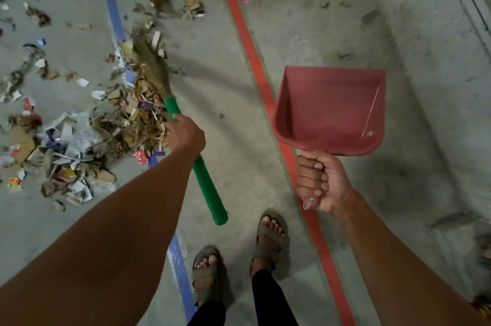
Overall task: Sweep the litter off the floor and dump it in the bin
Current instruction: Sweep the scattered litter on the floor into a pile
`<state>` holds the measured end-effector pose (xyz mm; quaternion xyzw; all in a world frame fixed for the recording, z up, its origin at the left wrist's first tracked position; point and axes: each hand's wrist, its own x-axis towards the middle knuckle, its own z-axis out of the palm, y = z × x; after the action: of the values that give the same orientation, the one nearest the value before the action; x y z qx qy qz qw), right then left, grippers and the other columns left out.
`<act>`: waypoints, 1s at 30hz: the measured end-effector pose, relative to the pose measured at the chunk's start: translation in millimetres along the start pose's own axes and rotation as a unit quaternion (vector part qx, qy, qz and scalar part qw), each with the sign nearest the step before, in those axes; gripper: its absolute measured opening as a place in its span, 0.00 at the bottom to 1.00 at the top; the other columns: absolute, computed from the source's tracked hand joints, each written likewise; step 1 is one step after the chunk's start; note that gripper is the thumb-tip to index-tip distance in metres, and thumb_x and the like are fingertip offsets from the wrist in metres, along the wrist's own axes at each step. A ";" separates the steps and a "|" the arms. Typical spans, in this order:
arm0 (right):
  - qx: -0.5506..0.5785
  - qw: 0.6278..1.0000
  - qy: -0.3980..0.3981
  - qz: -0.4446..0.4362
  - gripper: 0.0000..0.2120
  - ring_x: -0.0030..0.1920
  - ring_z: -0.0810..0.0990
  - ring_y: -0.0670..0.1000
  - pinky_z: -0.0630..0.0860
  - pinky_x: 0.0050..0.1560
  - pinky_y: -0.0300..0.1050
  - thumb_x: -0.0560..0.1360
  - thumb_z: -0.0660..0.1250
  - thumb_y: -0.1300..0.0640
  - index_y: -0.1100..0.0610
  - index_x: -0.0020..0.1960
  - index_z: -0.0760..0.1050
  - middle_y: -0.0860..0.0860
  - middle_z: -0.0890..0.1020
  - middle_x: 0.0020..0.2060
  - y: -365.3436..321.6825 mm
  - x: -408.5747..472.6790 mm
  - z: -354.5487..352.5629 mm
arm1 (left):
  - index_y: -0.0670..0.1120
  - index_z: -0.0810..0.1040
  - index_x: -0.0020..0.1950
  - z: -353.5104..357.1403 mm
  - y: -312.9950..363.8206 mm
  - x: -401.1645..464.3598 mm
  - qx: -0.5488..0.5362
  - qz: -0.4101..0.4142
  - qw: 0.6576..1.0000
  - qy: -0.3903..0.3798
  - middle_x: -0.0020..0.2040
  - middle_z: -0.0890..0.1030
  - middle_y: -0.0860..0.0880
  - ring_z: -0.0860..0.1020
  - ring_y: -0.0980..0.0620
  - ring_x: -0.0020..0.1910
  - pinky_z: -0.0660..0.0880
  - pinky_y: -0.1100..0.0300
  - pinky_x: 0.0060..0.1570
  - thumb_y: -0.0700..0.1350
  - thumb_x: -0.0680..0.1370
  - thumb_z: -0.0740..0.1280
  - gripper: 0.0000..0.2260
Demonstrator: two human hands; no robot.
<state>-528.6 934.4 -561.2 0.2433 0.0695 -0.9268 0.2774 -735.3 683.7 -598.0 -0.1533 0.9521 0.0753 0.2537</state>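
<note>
Green plastic wrapped the handle of the broom [196, 161], and the left hand [186, 134] held it with fingers curled tight round the upper part, the long axis running from near right to far left, bristles blurred over the litter [125, 118]. That litter, torn card, paper, wrappers and dry leaves, lay heaped on the concrete floor [332, 33] just left of the left hand and scattered farther off, across a blue line [110, 4]. The right hand [320, 182], fingers clamped round its handle, held a red dustpan [329, 110] in the air, well right of the heap beyond a red line [247, 41]; the pan looked empty. No bin was in view. The pan probably had to cross leftward to the heap.
</note>
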 end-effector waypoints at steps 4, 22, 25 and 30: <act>-0.001 1.000 -0.003 0.015 0.18 0.18 0.56 0.45 0.57 0.20 0.39 0.79 0.62 0.56 0.50 0.31 0.63 0.45 0.59 0.19 4.2 12.1 11.9 | 0.38 0.51 0.83 9.7 0.9 -34.0 -0.011 0.043 0.999 0.005 0.72 0.63 0.35 0.79 0.33 0.58 0.78 0.43 0.56 0.35 0.82 0.60 0.31; -0.045 0.998 0.037 0.030 0.19 0.17 0.54 0.44 0.56 0.18 0.38 0.76 0.66 0.56 0.50 0.30 0.61 0.44 0.56 0.19 82.9 68.3 56.9 | 0.35 0.61 0.78 5.4 -122.0 -10.7 0.070 0.065 0.992 -0.084 0.69 0.70 0.36 0.77 0.37 0.63 0.78 0.47 0.61 0.40 0.85 0.59 0.22; -0.042 0.998 0.033 0.040 0.20 0.17 0.53 0.45 0.55 0.18 0.38 0.76 0.66 0.56 0.49 0.30 0.61 0.44 0.56 0.18 98.4 74.9 62.1 | 0.36 0.56 0.81 -20.0 -154.4 5.9 0.050 0.036 0.997 -0.036 0.72 0.66 0.34 0.77 0.35 0.63 0.79 0.43 0.60 0.38 0.84 0.60 0.27; -0.044 0.997 0.058 0.040 0.19 0.18 0.51 0.45 0.55 0.18 0.37 0.79 0.57 0.55 0.49 0.31 0.57 0.44 0.55 0.19 116.4 83.6 81.7 | 0.40 0.49 0.84 -43.4 -183.6 10.6 0.004 0.013 1.000 -0.006 0.75 0.61 0.34 0.76 0.32 0.65 0.77 0.42 0.59 0.38 0.84 0.60 0.31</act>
<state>-559.3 775.2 -530.2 0.2867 0.1164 -0.8953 0.3205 -703.4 498.6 -578.1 -0.1398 0.9528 0.0753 0.2589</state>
